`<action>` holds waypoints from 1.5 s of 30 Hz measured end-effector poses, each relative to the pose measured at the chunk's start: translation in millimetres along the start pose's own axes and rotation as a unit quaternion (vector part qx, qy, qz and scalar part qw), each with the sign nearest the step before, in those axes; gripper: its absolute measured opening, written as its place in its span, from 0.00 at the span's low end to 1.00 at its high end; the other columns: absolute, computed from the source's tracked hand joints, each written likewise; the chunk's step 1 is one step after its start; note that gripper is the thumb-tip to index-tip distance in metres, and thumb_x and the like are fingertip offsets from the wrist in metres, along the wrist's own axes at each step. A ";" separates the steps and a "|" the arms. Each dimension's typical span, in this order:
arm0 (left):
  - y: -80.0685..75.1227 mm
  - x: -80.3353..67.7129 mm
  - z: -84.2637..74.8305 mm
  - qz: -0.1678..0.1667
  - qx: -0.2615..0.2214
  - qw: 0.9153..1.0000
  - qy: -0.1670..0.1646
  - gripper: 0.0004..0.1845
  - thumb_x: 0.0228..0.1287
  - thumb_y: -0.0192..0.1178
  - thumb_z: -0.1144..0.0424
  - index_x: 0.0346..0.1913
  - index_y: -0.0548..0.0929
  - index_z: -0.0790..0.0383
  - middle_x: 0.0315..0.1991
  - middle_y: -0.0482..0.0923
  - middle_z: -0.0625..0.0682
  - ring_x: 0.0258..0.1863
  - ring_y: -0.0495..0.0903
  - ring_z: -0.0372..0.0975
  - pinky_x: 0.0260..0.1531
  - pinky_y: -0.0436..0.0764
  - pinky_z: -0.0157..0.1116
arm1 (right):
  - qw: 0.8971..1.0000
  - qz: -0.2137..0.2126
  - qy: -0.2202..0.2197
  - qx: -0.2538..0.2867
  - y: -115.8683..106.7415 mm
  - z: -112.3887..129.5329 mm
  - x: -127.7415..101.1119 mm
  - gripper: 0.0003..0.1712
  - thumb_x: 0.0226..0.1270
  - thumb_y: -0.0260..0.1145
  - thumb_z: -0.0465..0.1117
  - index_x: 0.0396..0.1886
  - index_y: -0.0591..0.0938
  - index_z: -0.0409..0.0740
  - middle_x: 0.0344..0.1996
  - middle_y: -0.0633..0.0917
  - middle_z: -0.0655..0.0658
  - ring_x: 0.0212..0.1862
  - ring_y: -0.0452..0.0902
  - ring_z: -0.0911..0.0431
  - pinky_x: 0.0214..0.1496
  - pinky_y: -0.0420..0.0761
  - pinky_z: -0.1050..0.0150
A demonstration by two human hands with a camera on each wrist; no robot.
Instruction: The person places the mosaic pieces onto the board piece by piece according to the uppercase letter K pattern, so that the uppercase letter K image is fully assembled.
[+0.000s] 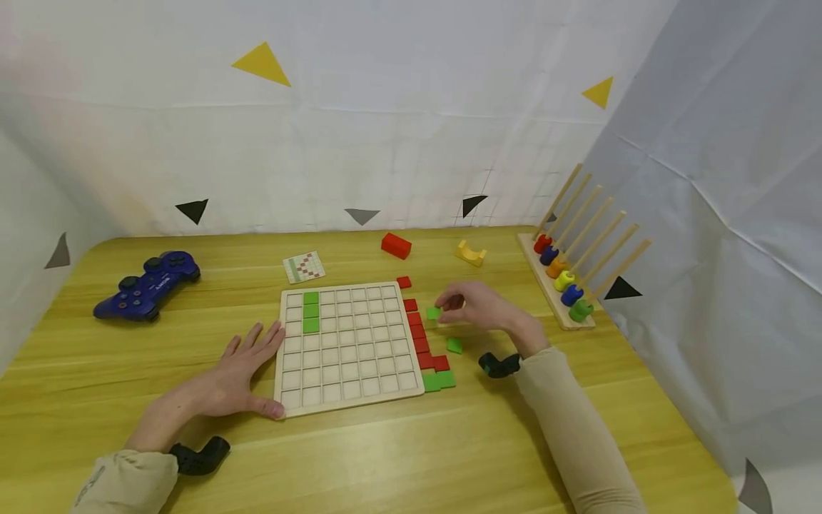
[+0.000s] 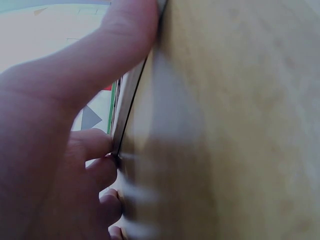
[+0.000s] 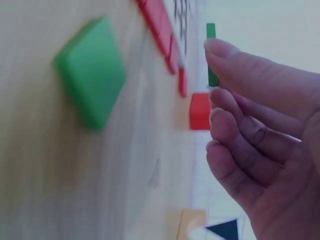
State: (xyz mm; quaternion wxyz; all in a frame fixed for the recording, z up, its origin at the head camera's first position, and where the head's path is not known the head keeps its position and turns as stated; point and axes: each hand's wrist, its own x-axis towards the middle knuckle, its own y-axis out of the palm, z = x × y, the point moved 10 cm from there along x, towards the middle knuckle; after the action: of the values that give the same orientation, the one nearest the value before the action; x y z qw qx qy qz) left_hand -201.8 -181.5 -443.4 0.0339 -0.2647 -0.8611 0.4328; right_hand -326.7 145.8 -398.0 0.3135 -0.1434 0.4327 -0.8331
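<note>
A wooden grid board [image 1: 347,364] lies mid-table, with three green tiles [image 1: 311,313] in a column near its top left. My left hand [image 1: 247,357] lies flat against the board's left edge, thumb at the lower left corner; the left wrist view shows that thumb [image 2: 100,55] pressed to the board's edge. To the right of the board my right hand [image 1: 449,303] pinches a green tile [image 1: 433,313] [image 3: 211,55] just above the table. A column of red tiles [image 1: 417,332] [image 3: 162,27] runs along the board's right edge. Loose green tiles [image 1: 454,345] [image 3: 92,70] lie below the hand.
A blue game controller [image 1: 148,284] sits at the left. Behind the board are a pattern card [image 1: 303,266], a red block [image 1: 396,245] and a yellow block [image 1: 471,253]. A peg rack with coloured rings [image 1: 565,275] stands at the right. White walls enclose the table.
</note>
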 end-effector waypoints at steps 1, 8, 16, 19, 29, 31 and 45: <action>-0.1 -0.1 0.2 0.000 0.000 1.000 0.000 0.70 0.45 0.73 0.33 0.80 0.43 0.64 0.81 0.33 0.63 0.78 0.27 0.63 0.70 0.28 0.65 | 1.000 -0.003 -0.005 -0.007 -0.4 6.0 1.4 0.13 0.63 0.74 0.43 0.44 0.87 0.43 0.38 0.86 0.49 0.39 0.80 0.58 0.46 0.81 0.62; 0.4 0.0 0.7 -0.001 -0.001 1.000 0.002 0.70 0.45 0.73 0.33 0.80 0.43 0.64 0.81 0.34 0.63 0.78 0.27 0.63 0.70 0.28 0.65 | 0.999 0.008 -0.034 -0.012 8.9 47.5 18.9 0.12 0.64 0.74 0.43 0.44 0.86 0.43 0.38 0.86 0.50 0.41 0.80 0.59 0.46 0.81 0.64; 0.9 0.9 1.6 -0.001 -0.001 1.000 -0.001 0.70 0.45 0.73 0.33 0.81 0.43 0.64 0.81 0.34 0.62 0.78 0.27 0.63 0.71 0.28 0.65 | 0.999 0.025 -0.036 -0.009 27.7 95.5 52.1 0.13 0.65 0.73 0.45 0.46 0.86 0.45 0.40 0.84 0.52 0.42 0.78 0.59 0.47 0.80 0.67; 0.9 1.2 1.3 -0.002 -0.002 1.000 -0.001 0.70 0.45 0.73 0.33 0.81 0.43 0.64 0.81 0.34 0.63 0.78 0.27 0.63 0.70 0.28 0.65 | 0.999 0.038 -0.034 -0.004 38.2 114.0 63.9 0.13 0.66 0.72 0.45 0.47 0.85 0.45 0.40 0.83 0.52 0.42 0.78 0.59 0.47 0.80 0.68; 6.2 3.5 1.5 0.003 -0.003 1.000 -0.001 0.69 0.46 0.72 0.34 0.81 0.43 0.64 0.81 0.33 0.63 0.77 0.26 0.63 0.70 0.28 0.66 | 0.995 0.071 -0.071 0.012 79.1 148.2 93.0 0.17 0.66 0.72 0.43 0.49 0.85 0.37 0.40 0.84 0.48 0.41 0.78 0.59 0.45 0.78 0.73; 5.7 3.0 1.6 0.001 -0.003 1.000 0.001 0.69 0.46 0.72 0.33 0.81 0.43 0.64 0.81 0.34 0.63 0.78 0.27 0.63 0.70 0.28 0.66 | 0.995 0.074 -0.069 0.013 85.1 147.5 94.8 0.16 0.65 0.72 0.42 0.48 0.86 0.38 0.40 0.84 0.48 0.40 0.78 0.60 0.45 0.78 0.73; 1.8 -0.8 0.9 -0.002 -0.005 1.000 0.007 0.70 0.45 0.73 0.34 0.80 0.43 0.65 0.81 0.34 0.64 0.77 0.27 0.64 0.70 0.29 0.67 | 0.992 0.113 -0.056 -0.025 124.5 148.9 103.5 0.13 0.65 0.72 0.45 0.46 0.85 0.44 0.36 0.84 0.55 0.38 0.78 0.65 0.42 0.77 0.76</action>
State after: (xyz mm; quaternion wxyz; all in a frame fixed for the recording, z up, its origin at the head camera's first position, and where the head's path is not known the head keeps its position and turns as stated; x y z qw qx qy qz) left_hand -200.6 -181.7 -445.2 0.0392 -0.2660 -0.8638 0.4262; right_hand -280.0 -68.5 -415.3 0.4258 -0.1474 0.4485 -0.7719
